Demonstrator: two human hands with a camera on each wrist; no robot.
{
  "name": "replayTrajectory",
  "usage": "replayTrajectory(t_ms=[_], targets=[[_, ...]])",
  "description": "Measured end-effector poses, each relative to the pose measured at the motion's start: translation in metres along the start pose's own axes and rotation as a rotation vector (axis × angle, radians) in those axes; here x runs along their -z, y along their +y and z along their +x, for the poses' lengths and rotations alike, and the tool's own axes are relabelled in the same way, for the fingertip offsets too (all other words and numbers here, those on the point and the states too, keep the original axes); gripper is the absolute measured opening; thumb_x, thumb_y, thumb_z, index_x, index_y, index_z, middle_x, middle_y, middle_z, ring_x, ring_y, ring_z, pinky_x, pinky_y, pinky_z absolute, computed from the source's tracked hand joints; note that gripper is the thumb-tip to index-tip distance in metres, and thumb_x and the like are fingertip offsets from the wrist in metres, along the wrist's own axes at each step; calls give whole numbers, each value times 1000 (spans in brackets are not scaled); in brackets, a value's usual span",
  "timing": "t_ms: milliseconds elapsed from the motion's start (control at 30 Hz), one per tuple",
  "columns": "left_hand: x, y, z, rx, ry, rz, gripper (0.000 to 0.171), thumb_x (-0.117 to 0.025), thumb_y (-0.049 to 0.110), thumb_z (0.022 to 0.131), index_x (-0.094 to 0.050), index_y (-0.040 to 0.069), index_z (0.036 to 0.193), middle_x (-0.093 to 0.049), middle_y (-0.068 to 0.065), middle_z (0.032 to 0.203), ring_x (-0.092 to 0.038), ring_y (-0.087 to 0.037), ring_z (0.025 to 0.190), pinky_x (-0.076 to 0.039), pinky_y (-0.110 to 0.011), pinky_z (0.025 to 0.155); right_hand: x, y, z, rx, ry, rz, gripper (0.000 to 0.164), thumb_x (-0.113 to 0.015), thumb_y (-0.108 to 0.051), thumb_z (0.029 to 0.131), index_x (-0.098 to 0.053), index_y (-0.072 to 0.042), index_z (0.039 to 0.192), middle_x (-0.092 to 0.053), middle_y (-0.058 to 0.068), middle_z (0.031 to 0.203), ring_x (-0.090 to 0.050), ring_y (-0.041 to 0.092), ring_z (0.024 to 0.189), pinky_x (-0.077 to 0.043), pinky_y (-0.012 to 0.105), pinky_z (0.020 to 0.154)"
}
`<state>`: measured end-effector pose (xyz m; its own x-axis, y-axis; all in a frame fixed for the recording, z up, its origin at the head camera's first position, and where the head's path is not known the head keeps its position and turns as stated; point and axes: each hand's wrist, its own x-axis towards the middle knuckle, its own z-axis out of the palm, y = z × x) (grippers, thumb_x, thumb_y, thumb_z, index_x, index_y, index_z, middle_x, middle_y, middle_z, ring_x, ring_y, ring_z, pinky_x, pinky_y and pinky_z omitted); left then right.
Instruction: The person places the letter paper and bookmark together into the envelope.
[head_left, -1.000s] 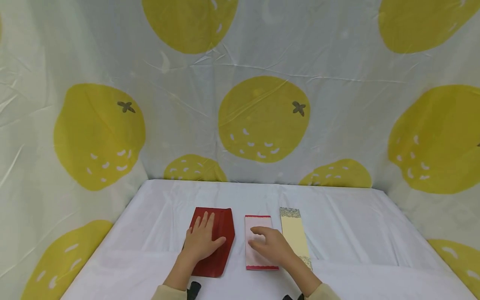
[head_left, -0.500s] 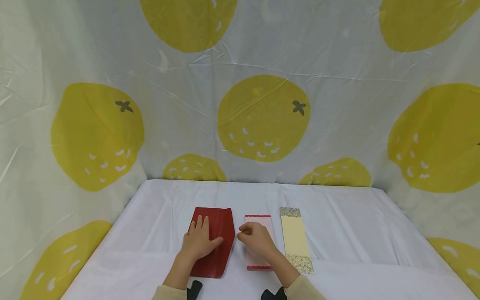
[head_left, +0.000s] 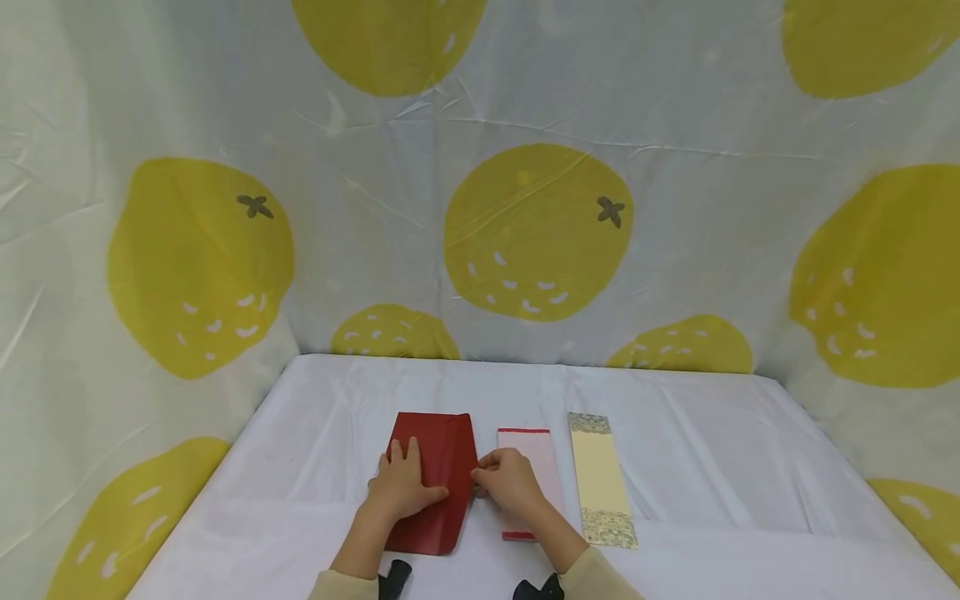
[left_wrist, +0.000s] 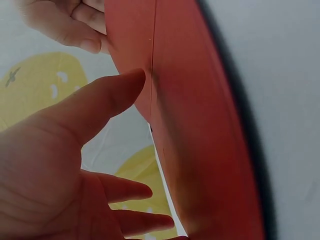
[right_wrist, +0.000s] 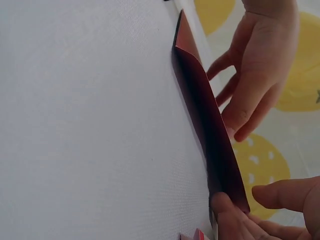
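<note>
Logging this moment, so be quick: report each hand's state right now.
Left hand: open, spread over the red envelope.
Right hand: closed, holding the red envelope's edge.

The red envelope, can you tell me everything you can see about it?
The red envelope looks like plain paper. A crease runs down its length, marking off a flap on the side toward the right hand. It lies on the white cloth, its length pointing away from the person, with the flap's edge raised a little. The left hand rests on it, fingers spread, while the right hand's fingers curl at the flap's edge, some tucked under it.
</note>
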<state>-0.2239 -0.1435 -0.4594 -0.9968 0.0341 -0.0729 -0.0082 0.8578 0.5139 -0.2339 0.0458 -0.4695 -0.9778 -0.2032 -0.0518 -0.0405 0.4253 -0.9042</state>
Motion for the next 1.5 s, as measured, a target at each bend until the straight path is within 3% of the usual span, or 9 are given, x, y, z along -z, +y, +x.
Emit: replayTrajectory(t_ms=[367,967,1300,1500], targets=[[-3,-1,0,-10,57,-5,95,-83,30,70,-37,-10,142,-30,-40,142,-32,-58,124,-40,-70,84,-9,-2,1,-60,49,110,8,-63,-1,89,-65,6,87,-62,7,63,-59,11,52,-52,26,54],[-4,4,1,-18,88,-25,87,-83,26,67,-43,1,140,-41,-35,138,-45,-53,112,-43,-69,75,-13,-6,-5,-24,82,177,6,-61,2,86,-63,7,88,-64,8,64,-60,12,52,-54,26,54],[-3,7,0,-90,124,-8,70,-81,20,68,-52,3,130,-48,-27,135,-47,-49,115,-41,-70,77,-12,-5,-7,-38,113,174,5,-59,2,86,-62,6,85,-63,8,61,-61,13,50,-53,26,52],[-1,8,0,-163,144,11,51,-77,16,71,-63,15,120,-48,-25,137,-42,-52,124,-37,-74,81,-11,-4,-7,-42,122,183,6,-59,2,86,-62,7,86,-63,8,61,-61,14,50,-53,26,53]])
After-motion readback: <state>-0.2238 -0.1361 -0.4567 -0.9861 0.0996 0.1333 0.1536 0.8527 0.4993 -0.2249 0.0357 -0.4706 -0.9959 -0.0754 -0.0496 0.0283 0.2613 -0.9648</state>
